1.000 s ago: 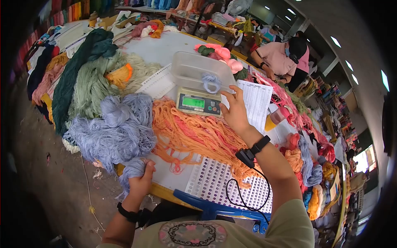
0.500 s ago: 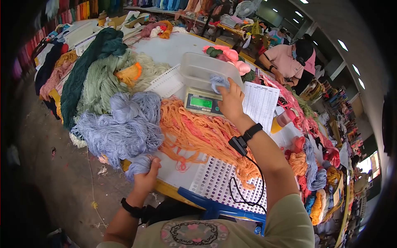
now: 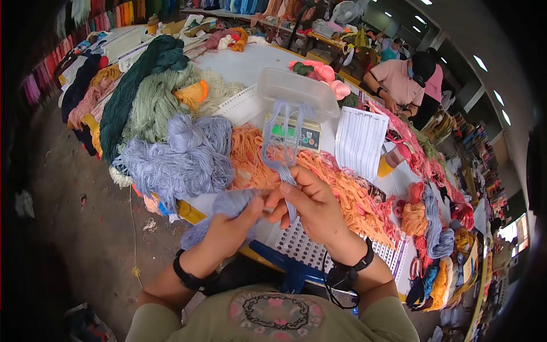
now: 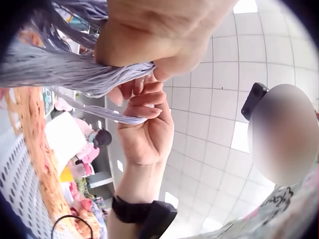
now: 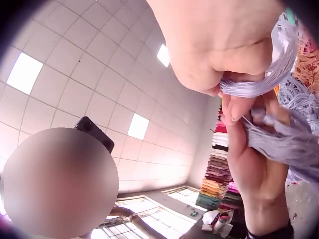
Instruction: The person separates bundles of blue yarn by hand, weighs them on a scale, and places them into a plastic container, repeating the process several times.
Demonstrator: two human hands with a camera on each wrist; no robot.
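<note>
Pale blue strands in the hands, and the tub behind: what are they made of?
Pale blue strands: yarn with a soft sheen, shown by the many fine threads; fibre unclear. Tub: probably smooth plastic, judging by its translucent walls.

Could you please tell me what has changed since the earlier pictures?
The right hand has taken the small blue skein out of the plastic tub and drawn it back, away from the scale; the left hand, keeping its blue yarn, has moved right, close to it. The tub, scale and large blue pile stayed put.
</note>
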